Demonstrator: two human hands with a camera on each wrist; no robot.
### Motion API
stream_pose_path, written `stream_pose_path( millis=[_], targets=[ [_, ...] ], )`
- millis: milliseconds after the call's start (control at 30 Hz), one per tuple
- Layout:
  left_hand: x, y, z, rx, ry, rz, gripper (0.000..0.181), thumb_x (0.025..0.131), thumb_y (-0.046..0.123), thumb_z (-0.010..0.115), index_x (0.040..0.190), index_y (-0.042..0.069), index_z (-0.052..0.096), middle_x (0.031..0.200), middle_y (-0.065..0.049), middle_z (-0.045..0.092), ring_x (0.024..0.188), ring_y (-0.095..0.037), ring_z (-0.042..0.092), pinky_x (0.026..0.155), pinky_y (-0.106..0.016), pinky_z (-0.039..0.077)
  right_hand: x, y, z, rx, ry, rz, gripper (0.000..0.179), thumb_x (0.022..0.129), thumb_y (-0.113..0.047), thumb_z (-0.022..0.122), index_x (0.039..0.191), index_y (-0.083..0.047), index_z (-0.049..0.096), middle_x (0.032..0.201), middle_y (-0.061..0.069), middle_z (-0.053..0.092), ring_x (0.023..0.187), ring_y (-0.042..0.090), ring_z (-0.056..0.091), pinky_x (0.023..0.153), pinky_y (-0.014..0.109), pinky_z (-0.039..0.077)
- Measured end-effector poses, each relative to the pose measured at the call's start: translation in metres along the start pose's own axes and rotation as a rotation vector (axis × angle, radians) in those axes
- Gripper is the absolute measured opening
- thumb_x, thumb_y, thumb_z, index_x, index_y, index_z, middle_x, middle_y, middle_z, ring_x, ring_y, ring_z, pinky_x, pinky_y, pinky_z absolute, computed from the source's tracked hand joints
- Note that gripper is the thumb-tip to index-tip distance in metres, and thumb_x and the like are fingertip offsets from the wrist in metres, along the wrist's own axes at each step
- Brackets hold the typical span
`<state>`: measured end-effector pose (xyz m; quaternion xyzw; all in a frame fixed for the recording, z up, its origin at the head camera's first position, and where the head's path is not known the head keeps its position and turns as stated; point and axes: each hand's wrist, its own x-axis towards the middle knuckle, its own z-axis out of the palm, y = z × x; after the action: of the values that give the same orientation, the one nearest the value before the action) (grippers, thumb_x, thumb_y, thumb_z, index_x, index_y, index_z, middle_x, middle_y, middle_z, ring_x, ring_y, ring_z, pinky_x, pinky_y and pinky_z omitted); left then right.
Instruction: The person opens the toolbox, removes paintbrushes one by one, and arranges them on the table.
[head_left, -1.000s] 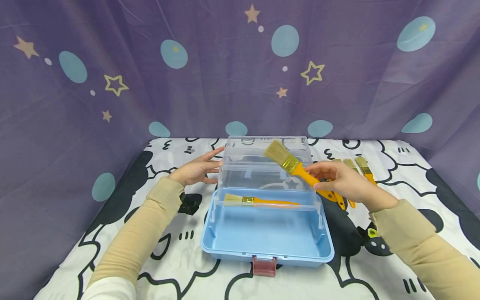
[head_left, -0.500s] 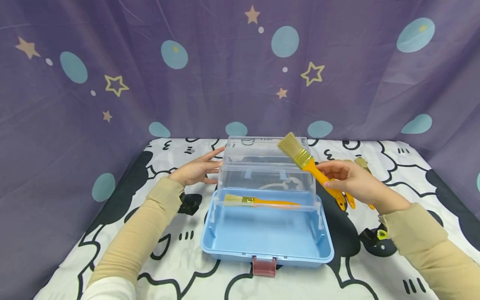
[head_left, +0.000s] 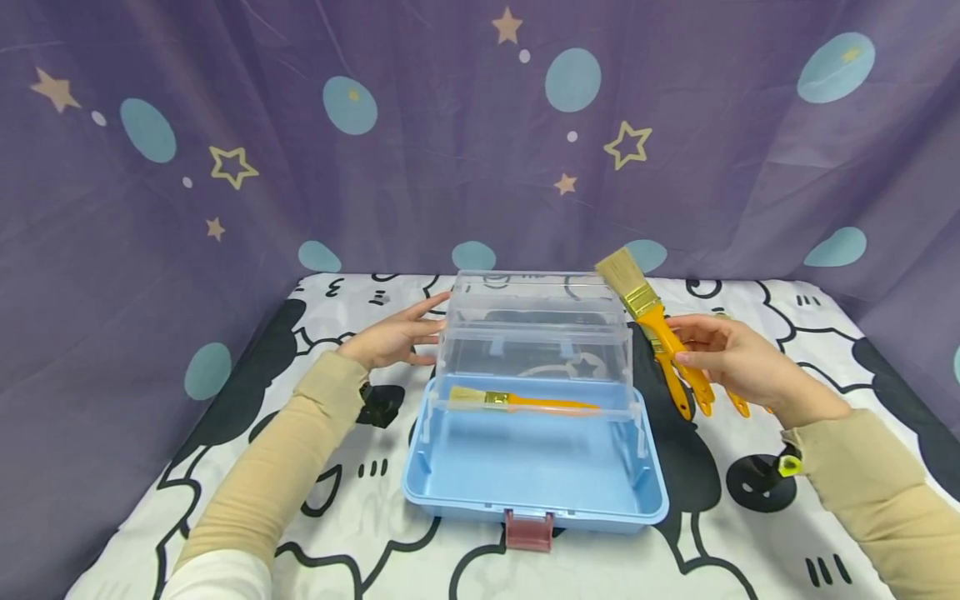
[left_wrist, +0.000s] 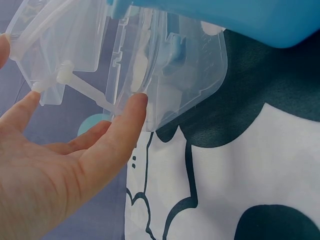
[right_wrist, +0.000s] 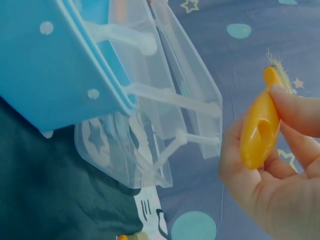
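A wide paintbrush (head_left: pixel 654 323) with a yellow handle and pale bristles is pinched in my right hand (head_left: pixel 738 365), right of the box. Its bristles point up and to the left; in the right wrist view the yellow handle (right_wrist: pixel 260 131) lies between thumb and fingers. My left hand (head_left: pixel 390 340) has spread fingers at the left side of the clear trays (head_left: pixel 536 296), with fingertips touching their edge in the left wrist view. These trays are part of the open light-blue box (head_left: pixel 525 467). A thinner paintbrush (head_left: pixel 551 405) lies across the lowest tray.
Several more yellow brushes lie on the cloth to the right, including a brush (head_left: pixel 673 387) behind the held one; my right hand partly hides them. A reddish latch (head_left: pixel 528 532) hangs at the box's front. The purple curtain (head_left: pixel 480 150) stands behind the table.
My right hand has moved to the right, away from the box, carrying the paintbrush, which has tipped more upright. The left hand and the box stay where they were.
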<state>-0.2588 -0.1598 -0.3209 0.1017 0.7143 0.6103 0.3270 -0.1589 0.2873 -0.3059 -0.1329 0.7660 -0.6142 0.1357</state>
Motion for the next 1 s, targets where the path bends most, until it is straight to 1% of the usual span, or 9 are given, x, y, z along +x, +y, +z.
stream_pose_path(
  millis=[133,300,367,400,433,533,667,767,1000],
  targets=[
    [-0.001,0.0,0.0,0.001,-0.003,0.002,0.069,0.1,0.025,0.048,0.152,0.037,0.004,0.156,-0.01,0.021,0.142,-0.037,0.021,0.108,-0.06,0.027,-0.001,0.001,-0.006,-0.004,0.036,0.024,0.042,0.093,0.0,0.056,0.113,-0.036,0.057,0.106,-0.011,0.059,0.09,0.008,0.055,0.073,0.02,0.05],
    [-0.003,0.002,0.0,-0.001,-0.006,0.002,0.07,0.1,0.026,0.048,0.152,0.037,0.004,0.156,-0.009,0.02,0.142,-0.037,0.02,0.108,-0.06,0.027,-0.002,0.0,-0.015,0.082,0.06,0.019,0.044,0.093,0.004,0.054,0.11,-0.035,0.062,0.104,-0.012,0.06,0.09,0.007,0.057,0.074,0.019,0.052],
    [-0.003,0.002,0.001,-0.002,-0.003,0.002,0.069,0.1,0.025,0.048,0.152,0.037,0.004,0.156,-0.009,0.022,0.142,-0.037,0.021,0.108,-0.059,0.027,-0.002,-0.001,-0.018,0.095,0.069,0.039,0.044,0.093,0.004,0.053,0.109,-0.037,0.062,0.104,-0.013,0.059,0.091,0.007,0.057,0.075,0.019,0.051],
    [-0.003,0.002,0.0,-0.005,0.007,-0.001,0.069,0.1,0.026,0.049,0.152,0.038,0.006,0.154,-0.008,0.026,0.141,-0.036,0.024,0.108,-0.058,0.029,-0.002,-0.001,-0.02,0.105,0.074,0.041,0.044,0.093,0.004,0.053,0.109,-0.037,0.062,0.103,-0.012,0.059,0.09,0.007,0.056,0.074,0.019,0.051],
    [-0.003,0.002,0.0,-0.005,0.007,-0.001,0.069,0.1,0.026,0.049,0.152,0.038,0.006,0.154,-0.009,0.026,0.141,-0.036,0.025,0.107,-0.058,0.029,-0.002,-0.002,-0.021,0.109,0.08,0.047,0.044,0.093,0.004,0.053,0.108,-0.037,0.062,0.103,-0.012,0.059,0.089,0.007,0.056,0.073,0.018,0.05],
    [-0.003,0.002,0.001,-0.007,0.01,-0.001,0.069,0.1,0.026,0.049,0.152,0.038,0.006,0.154,-0.009,0.027,0.14,-0.036,0.025,0.107,-0.058,0.03,-0.002,-0.003,-0.025,0.092,0.106,0.06,0.044,0.093,0.002,0.054,0.107,-0.039,0.063,0.102,-0.012,0.057,0.086,0.008,0.051,0.064,0.018,0.045],
    [-0.003,0.002,0.0,-0.004,0.006,0.002,0.069,0.1,0.026,0.048,0.152,0.037,0.005,0.155,-0.01,0.023,0.141,-0.037,0.023,0.108,-0.059,0.028,-0.001,-0.004,-0.029,0.102,0.125,0.084,0.041,0.093,0.0,0.056,0.107,-0.038,0.062,0.103,-0.012,0.055,0.088,0.008,0.049,0.067,0.016,0.047],
    [-0.003,0.001,-0.001,-0.004,0.01,0.003,0.069,0.1,0.027,0.049,0.152,0.038,0.005,0.155,-0.009,0.023,0.141,-0.037,0.023,0.108,-0.059,0.028,0.001,-0.003,-0.032,0.154,0.125,0.098,0.039,0.093,0.0,0.056,0.106,-0.036,0.063,0.103,-0.011,0.056,0.092,0.007,0.051,0.076,0.018,0.05],
    [-0.004,0.0,-0.001,0.0,0.008,0.009,0.069,0.1,0.027,0.048,0.152,0.038,0.005,0.153,-0.01,0.028,0.14,-0.036,0.028,0.107,-0.058,0.03,-0.001,0.004,-0.038,0.282,0.137,0.071,0.042,0.093,0.006,0.053,0.103,-0.032,0.067,0.098,-0.007,0.058,0.085,0.009,0.057,0.071,0.02,0.052]
  ],
)
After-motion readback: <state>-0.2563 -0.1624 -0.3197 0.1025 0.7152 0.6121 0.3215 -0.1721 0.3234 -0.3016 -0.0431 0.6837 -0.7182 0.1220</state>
